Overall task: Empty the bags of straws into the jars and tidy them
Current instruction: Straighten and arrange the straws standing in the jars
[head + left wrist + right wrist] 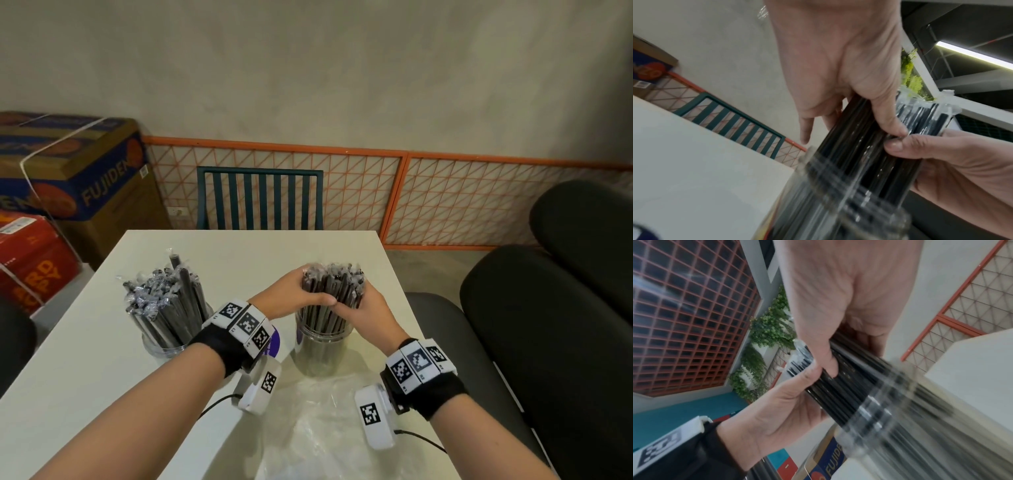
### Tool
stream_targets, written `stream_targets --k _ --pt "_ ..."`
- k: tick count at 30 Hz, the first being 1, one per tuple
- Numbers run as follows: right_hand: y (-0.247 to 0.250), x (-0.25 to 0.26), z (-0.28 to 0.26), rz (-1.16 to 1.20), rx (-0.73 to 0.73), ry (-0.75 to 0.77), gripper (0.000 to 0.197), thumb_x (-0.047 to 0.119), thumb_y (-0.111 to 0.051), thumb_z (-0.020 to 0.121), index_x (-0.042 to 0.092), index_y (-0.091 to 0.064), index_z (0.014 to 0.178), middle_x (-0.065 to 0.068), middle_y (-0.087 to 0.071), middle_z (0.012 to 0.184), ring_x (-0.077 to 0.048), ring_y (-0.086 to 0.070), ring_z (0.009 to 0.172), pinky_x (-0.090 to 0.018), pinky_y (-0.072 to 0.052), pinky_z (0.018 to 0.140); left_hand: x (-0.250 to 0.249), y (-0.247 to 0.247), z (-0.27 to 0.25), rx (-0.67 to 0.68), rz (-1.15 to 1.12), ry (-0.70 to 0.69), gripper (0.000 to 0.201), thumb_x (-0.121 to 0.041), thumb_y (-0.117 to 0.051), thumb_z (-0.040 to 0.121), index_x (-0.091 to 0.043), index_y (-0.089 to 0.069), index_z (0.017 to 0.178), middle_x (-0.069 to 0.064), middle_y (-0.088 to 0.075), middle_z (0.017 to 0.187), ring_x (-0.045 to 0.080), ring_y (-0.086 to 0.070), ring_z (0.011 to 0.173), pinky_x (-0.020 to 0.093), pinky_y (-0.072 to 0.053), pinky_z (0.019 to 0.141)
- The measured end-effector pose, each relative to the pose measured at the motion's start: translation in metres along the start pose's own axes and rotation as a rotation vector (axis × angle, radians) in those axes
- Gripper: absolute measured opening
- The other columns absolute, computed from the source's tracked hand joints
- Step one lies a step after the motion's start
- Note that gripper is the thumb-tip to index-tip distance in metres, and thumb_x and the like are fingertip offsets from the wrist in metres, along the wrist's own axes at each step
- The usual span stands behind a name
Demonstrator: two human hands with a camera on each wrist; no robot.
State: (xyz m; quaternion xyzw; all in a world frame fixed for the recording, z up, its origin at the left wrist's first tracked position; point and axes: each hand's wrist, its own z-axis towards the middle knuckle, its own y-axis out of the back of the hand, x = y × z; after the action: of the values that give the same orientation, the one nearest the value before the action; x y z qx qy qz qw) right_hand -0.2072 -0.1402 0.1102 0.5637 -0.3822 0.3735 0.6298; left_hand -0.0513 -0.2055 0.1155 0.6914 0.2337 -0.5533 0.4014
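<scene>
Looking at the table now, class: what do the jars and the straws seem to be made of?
Jars: clear, glossy, probably plastic, perhaps glass; the contents show through. Straws: dark, smooth, likely plastic, each in crinkly clear film that glints at the tips.

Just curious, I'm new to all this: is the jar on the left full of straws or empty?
Full. The left jar is packed with dark straws standing upright, their wrapped tips well above its rim.
</scene>
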Motion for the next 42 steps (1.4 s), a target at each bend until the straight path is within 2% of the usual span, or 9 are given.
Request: stream_targets --k 4,7,11,16,23,27,31,36,42 --pt "0.019 0.018 0.009 -0.122 0.091 0.038 0.048 0.015 -0.068 0.083 0.013 -0.049 0.127 0.0 -0.06 0.117 -0.011 -0.054 0.105 -0.018 -0.042 0.083 -0.019 0.009 0.003 -0.052 0.073 -0.073 0.043 -0.012 -0.074 0.076 -0.021 -0.056 0.115 -0.019 -0.062 0.097 -0.014 -0.055 0.088 0.0 -0.045 0.075" --pt "0.027 0.016 0.014 -0.263 0.214 -0.04 0.059 0.015 -0.075 0.076 0.014 -0.047 0.128 -0.002 -0.059 0.122 -0.012 -0.053 0.105 -0.021 -0.04 0.084 -0.021 0.01 0.0 0.04 0.155 -0.042 0.053 -0.014 -0.076 0.075 -0.023 -0.054 0.122 -0.014 -0.062 0.104 -0.012 -0.054 0.093 0.01 -0.046 0.085" --pt "0.018 0.003 0.011 -0.273 0.238 -0.06 0.073 0.016 -0.08 0.07 0.013 -0.04 0.131 0.002 -0.053 0.118 -0.013 -0.051 0.111 -0.022 -0.038 0.087 -0.007 -0.001 -0.004 0.136 0.141 0.007 0.068 -0.013 -0.079 0.071 -0.027 -0.046 0.129 -0.007 -0.059 0.117 0.007 -0.054 0.111 0.021 -0.042 0.096" --pt "0.004 -0.004 0.003 -0.053 0.113 -0.077 0.095 0.012 -0.082 0.068 0.018 -0.024 0.143 0.002 -0.051 0.124 -0.012 -0.049 0.114 -0.023 -0.041 0.091 -0.004 -0.005 -0.001 0.069 0.034 -0.013 0.044 -0.01 -0.077 0.073 -0.025 -0.051 0.105 -0.006 -0.063 0.101 0.01 -0.06 0.1 0.021 -0.047 0.087" --pt "-0.005 -0.003 0.0 -0.034 -0.088 0.021 0.053 0.018 -0.074 0.078 0.014 -0.05 0.125 0.002 -0.061 0.105 -0.014 -0.06 0.101 -0.006 -0.041 0.071 -0.008 -0.002 -0.003 -0.022 0.042 -0.072 0.046 -0.015 -0.076 0.075 -0.023 -0.049 0.111 -0.006 -0.063 0.103 0.008 -0.06 0.099 0.021 -0.049 0.086" --pt "0.016 0.013 0.008 -0.058 0.03 0.059 0.065 0.016 -0.077 0.074 0.017 -0.045 0.131 0.008 -0.058 0.11 -0.007 -0.054 0.103 -0.003 -0.04 0.075 -0.023 0.001 -0.004 -0.09 0.12 -0.109 0.046 -0.016 -0.078 0.072 -0.022 -0.054 0.111 -0.004 -0.064 0.104 0.011 -0.059 0.101 0.025 -0.048 0.089" --pt "0.019 0.002 0.008 -0.208 0.292 -0.033 0.1 0.019 -0.081 0.069 0.018 -0.018 0.146 0.003 -0.05 0.126 -0.012 -0.047 0.119 -0.022 -0.038 0.099 -0.007 -0.01 -0.012 0.045 0.201 -0.008 0.065 -0.018 -0.083 0.066 -0.023 -0.051 0.123 -0.001 -0.063 0.116 0.014 -0.057 0.11 0.028 -0.047 0.096" --pt "0.01 -0.013 0.003 -0.214 0.175 -0.052 0.069 0.02 -0.078 0.074 0.015 -0.044 0.134 -0.005 -0.059 0.128 -0.016 -0.053 0.117 -0.021 -0.039 0.091 0.008 -0.016 -0.014 0.002 0.165 0.002 0.072 -0.014 -0.078 0.073 -0.025 -0.043 0.135 -0.004 -0.06 0.123 0.012 -0.054 0.115 0.018 -0.042 0.092" --pt "0.02 -0.001 0.013 -0.181 0.1 0.008 0.063 0.019 -0.08 0.071 0.013 -0.052 0.127 -0.003 -0.063 0.119 -0.015 -0.056 0.108 -0.025 -0.044 0.091 -0.003 -0.008 -0.007 -0.082 0.175 -0.066 0.065 -0.012 -0.078 0.073 -0.017 -0.047 0.131 0.0 -0.059 0.122 0.01 -0.053 0.11 0.015 -0.041 0.089"
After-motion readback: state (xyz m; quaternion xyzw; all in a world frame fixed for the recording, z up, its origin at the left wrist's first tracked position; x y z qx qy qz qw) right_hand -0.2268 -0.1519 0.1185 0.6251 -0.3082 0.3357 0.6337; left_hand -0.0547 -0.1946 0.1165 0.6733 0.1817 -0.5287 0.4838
